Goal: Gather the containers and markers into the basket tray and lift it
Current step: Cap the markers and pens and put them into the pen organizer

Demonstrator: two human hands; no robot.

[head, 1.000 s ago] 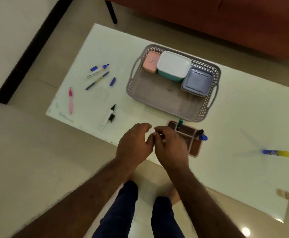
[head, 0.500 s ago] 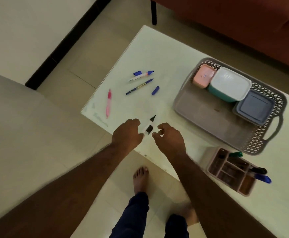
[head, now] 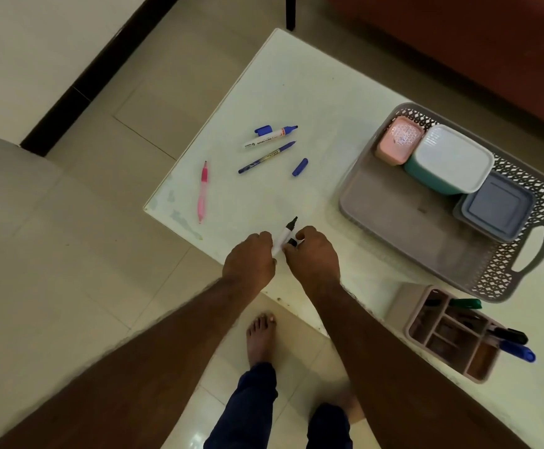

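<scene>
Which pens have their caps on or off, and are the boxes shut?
Black marker: uncapped, in left hand
Black cap: at right hand
Blue marker: uncapped
Purple pen: uncapped
Pink box: shut
Teal box: shut
Grey box: shut

Both hands (head: pixel 280 257) now gripping black marker (head: pixel 286 233), cap (head: pixel 292 242)
</scene>
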